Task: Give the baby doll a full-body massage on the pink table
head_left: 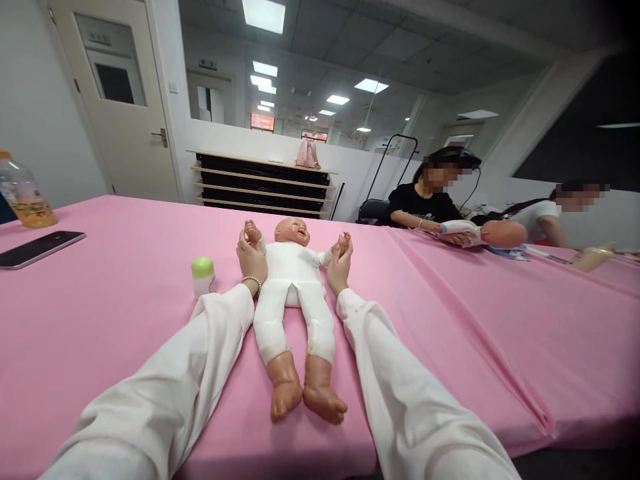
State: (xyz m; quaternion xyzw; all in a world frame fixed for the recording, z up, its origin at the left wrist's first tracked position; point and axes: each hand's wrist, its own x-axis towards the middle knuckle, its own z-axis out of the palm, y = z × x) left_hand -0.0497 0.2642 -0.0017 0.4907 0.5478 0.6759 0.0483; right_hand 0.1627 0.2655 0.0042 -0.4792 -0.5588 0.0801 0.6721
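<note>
A baby doll with a white cloth body lies on its back on the pink-covered table, head away from me and bare feet towards me. Its arms are spread out to both sides. My left hand is closed around the doll's arm near its raised fist, on the left. On the other side my right hand grips the doll's other hand, with the small fingers showing above mine. Just left of my left wrist stands a small white jar with a green lid.
At the table's left lie a phone and a bottle of amber liquid. Across the table on the right, a person in a black shirt handles another doll. Someone in white sits beyond. Shelving stands behind.
</note>
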